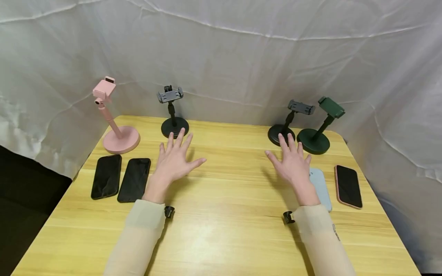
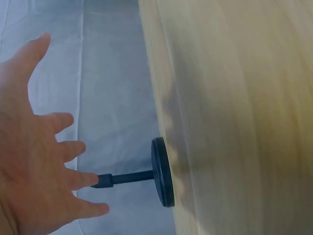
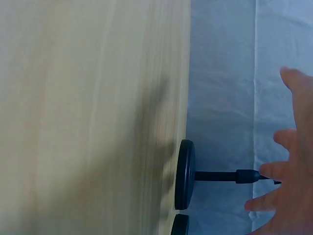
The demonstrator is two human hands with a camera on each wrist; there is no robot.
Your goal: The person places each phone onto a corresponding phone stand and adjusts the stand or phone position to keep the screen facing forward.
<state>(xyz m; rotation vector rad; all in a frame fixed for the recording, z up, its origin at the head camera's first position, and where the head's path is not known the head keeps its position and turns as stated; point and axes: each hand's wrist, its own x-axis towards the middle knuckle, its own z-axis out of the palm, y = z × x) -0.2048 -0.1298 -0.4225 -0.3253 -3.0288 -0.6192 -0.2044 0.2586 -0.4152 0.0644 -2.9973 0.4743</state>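
My left hand (image 1: 174, 161) hovers above the table with its fingers spread, holding nothing. Just beyond its fingertips stands a black phone stand (image 1: 171, 109), whose round base (image 2: 163, 172) shows in the left wrist view. Two dark phones, one (image 1: 134, 180) beside my left wrist and another (image 1: 106, 176) farther left, lie on the table. My right hand (image 1: 291, 163) is likewise spread in the air and holds nothing. Ahead of it are a second black phone stand (image 1: 286, 124) and a dark green one (image 1: 319, 132). A light blue phone (image 1: 321, 189) lies partly hidden behind my right wrist.
A pink phone stand (image 1: 121, 140) stands at the table's back left. Toward the right edge lies a pink-edged phone (image 1: 348, 187). Grey-white cloth (image 1: 221, 61) hangs right behind the wooden table (image 1: 221, 230).
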